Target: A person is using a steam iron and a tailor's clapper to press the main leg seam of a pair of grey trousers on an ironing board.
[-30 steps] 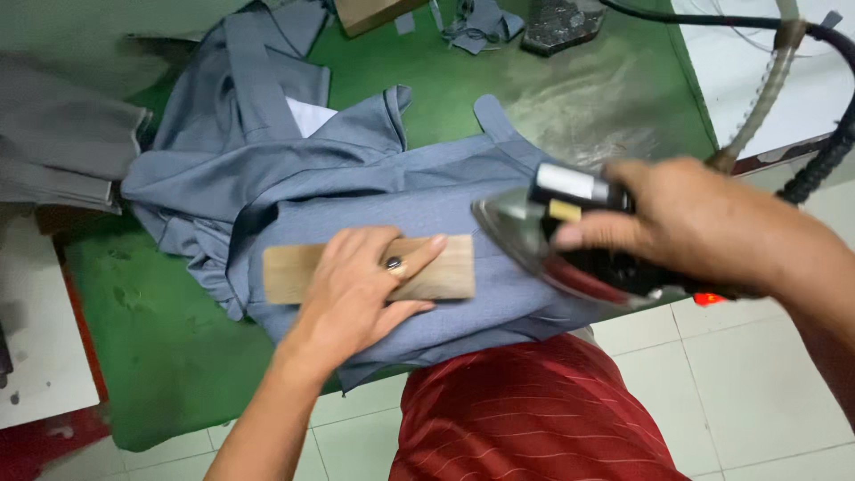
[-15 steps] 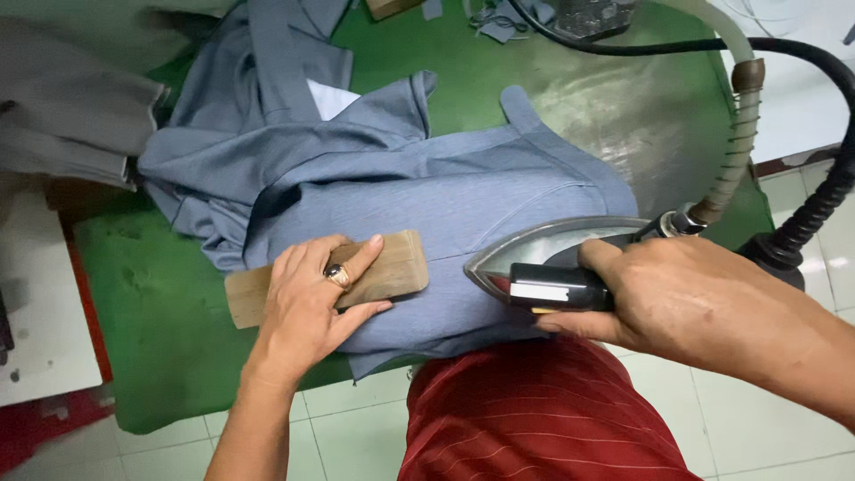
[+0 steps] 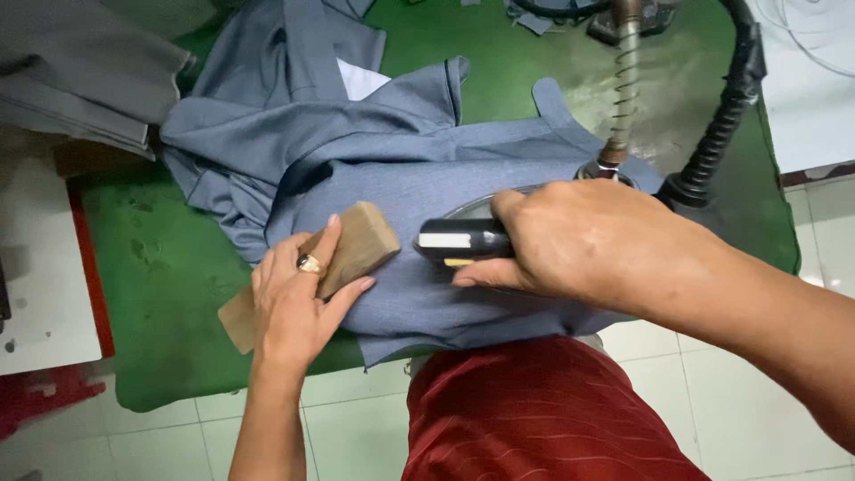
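A blue-grey garment (image 3: 383, 169) lies spread over a green padded ironing board (image 3: 160, 267). My left hand (image 3: 298, 298), with a ring on one finger, presses a wooden block (image 3: 352, 245) onto the cloth near the board's front edge. My right hand (image 3: 583, 240) grips the black handle of a steam iron (image 3: 468, 240), which rests flat on the garment just right of the block. The iron's sole is mostly hidden under my hand.
A black corrugated hose (image 3: 726, 107) and a spring-wrapped tube (image 3: 623, 89) rise from the iron at the right. Folded grey fabric (image 3: 80, 80) lies at the upper left. A white table (image 3: 40, 267) with a red edge stands at the left. Red striped clothing (image 3: 534, 410) is below.
The iron has come down from a tilted, lifted position and slid left across the garment toward the block. My left hand has turned the block to an angle and shifted it left.
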